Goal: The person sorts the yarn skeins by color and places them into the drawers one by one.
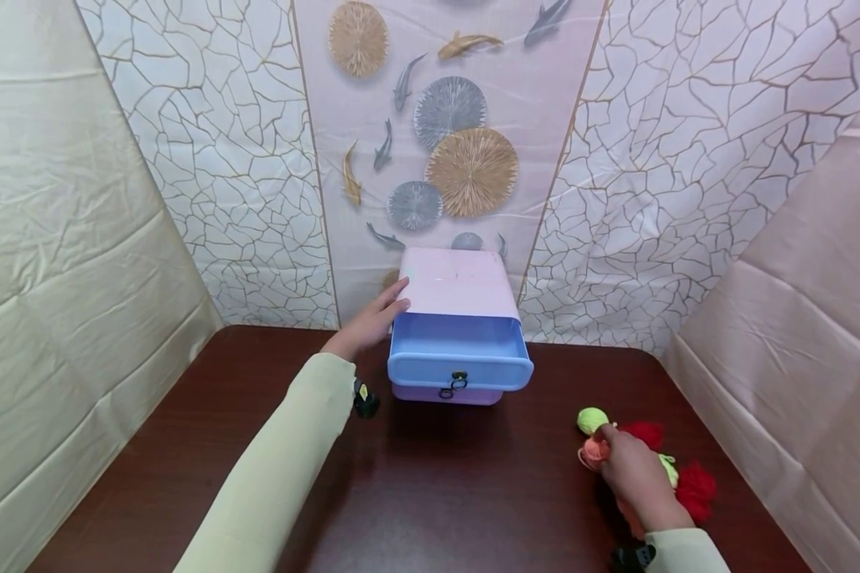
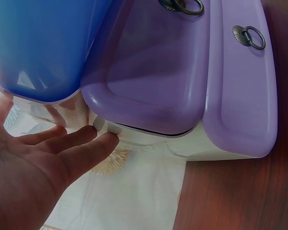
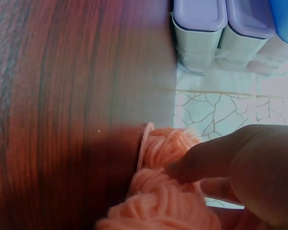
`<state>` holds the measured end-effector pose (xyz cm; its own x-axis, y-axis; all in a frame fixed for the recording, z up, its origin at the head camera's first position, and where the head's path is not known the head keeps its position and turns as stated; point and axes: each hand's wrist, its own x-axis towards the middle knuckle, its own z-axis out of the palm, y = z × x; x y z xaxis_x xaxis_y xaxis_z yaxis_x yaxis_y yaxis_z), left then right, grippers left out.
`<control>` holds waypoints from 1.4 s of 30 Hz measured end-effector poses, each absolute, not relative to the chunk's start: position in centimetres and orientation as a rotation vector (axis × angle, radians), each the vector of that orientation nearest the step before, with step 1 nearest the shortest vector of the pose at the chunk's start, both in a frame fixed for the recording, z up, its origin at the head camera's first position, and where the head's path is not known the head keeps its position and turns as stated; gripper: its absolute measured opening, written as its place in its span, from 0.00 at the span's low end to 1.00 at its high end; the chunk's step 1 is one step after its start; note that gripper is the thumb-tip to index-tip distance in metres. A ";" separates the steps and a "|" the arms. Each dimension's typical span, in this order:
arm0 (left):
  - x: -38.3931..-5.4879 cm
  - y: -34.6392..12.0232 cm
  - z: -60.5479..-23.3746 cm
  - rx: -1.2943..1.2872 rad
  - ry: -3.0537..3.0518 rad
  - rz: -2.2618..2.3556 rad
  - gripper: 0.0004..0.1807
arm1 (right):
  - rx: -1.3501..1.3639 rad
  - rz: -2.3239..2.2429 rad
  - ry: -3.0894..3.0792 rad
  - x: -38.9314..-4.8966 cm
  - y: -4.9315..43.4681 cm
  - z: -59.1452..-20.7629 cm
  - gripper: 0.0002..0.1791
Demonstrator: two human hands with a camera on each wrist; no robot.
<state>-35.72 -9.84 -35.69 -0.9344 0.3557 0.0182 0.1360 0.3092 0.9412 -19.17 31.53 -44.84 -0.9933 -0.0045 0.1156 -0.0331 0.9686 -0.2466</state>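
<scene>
My left hand (image 1: 369,322) rests on the left side of a small drawer cabinet (image 1: 459,282) with a pale pink top. Its fingers (image 2: 81,146) lie fairly straight against the cabinet's side in the left wrist view. The blue top drawer (image 1: 461,372) is pulled out, and its visible inside is bare. Purple drawers (image 2: 153,67) with ring pulls sit below it. At the right, my right hand (image 1: 638,473) pinches a peach-orange yarn ball (image 1: 594,452), thumb on top in the right wrist view. More peach yarn (image 3: 158,211) bulges just beneath the thumb.
A lime-green yarn ball (image 1: 592,420) lies just beyond the right hand. Red yarn (image 1: 695,489) and another lime-green piece (image 1: 669,469) are to its right. Everything stands on a dark wooden table (image 1: 444,493), with a patterned curtain (image 1: 430,159) behind.
</scene>
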 end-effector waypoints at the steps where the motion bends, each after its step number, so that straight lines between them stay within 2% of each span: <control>1: -35.7 -9.8 -35.7 0.453 2.376 1.685 0.30 | 0.038 0.377 -2.988 -19.2 31.5 -44.9 0.15; 19: -35.5 -10.0 -35.8 0.459 2.349 1.714 0.30 | 0.048 0.369 -2.902 -18.9 29.9 -42.5 0.22; 29: -35.5 -9.9 -35.5 0.455 2.328 1.687 0.30 | 0.120 0.381 -2.766 -18.8 29.3 -41.3 0.22; 36: -32.8 -9.8 -32.9 0.460 2.332 1.657 0.31 | 0.146 0.383 -2.725 -19.1 28.9 -40.0 0.21; 42: -35.0 -9.8 -34.6 0.451 2.312 1.678 0.31 | 0.154 0.400 -2.735 -19.3 28.7 -39.0 0.22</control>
<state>-34.95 -9.84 -34.61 -0.9210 0.3891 -0.0192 0.1024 0.2893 0.9517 -19.29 28.66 -39.05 -0.9251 -0.0533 0.3760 -0.1589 0.9536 -0.2556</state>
